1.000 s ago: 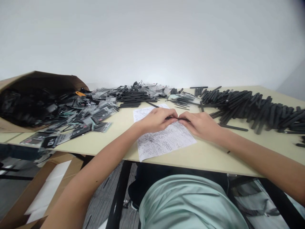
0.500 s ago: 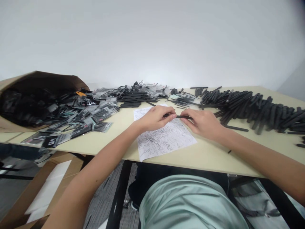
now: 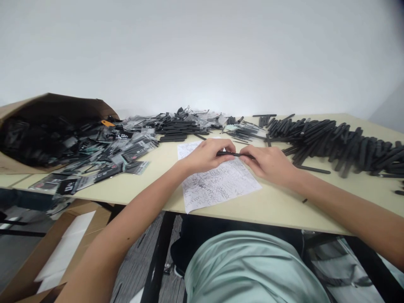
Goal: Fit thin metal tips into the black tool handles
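Note:
A slim black pen (image 3: 229, 154) lies level between my two hands, above the upper part of a scribbled white sheet (image 3: 217, 189). My left hand (image 3: 208, 155) pinches the pen's left part between thumb and fingers. Around its right end, the thumb and fingers of my right hand (image 3: 268, 160) are closed. Both pen ends are partly hidden by my fingers. Just beyond the paper lie thin refills (image 3: 244, 131) in a loose bunch.
To the right stretches a long pile of black pens (image 3: 334, 143). Black pens and clear packets (image 3: 139, 147) spill from a tipped cardboard box (image 3: 9, 166) at left. A small black piece (image 3: 304, 200) rests near the table's front edge. Below left stands an open carton (image 3: 91, 235).
My left thumb and fingers have shifted slightly on the pen, so more of its black barrel shows between my hands. My right hand stays nearly in place.

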Motion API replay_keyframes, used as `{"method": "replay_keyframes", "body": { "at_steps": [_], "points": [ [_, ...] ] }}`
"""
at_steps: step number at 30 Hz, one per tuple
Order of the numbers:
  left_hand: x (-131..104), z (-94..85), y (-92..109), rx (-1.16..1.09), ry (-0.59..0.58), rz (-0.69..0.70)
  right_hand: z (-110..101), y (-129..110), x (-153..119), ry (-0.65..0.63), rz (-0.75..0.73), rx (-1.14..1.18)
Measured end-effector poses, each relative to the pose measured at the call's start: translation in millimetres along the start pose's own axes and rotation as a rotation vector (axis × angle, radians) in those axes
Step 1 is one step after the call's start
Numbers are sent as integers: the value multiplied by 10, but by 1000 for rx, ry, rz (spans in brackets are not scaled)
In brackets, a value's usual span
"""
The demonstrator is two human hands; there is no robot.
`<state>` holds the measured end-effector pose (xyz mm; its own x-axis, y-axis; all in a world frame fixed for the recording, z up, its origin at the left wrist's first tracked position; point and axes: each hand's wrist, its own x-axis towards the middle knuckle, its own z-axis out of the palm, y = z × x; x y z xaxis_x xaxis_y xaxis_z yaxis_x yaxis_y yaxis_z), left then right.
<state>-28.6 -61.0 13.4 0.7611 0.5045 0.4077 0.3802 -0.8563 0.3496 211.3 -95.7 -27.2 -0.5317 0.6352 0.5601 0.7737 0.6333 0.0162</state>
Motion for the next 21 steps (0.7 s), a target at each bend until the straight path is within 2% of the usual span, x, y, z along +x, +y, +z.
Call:
{"method": "replay_keyframes", "body": {
  "at_steps": [4,10,21],
  "points": [
    [8,16,-6,-31,14,-26,-12,5,-1,68,11,-2],
    [5,21,-10,9,-33,-65,-30,9,1,103,-11,8],
    [-6,7,-31,38,52,53,-15,-16,3,-12,-7,-40]
  ]
}}
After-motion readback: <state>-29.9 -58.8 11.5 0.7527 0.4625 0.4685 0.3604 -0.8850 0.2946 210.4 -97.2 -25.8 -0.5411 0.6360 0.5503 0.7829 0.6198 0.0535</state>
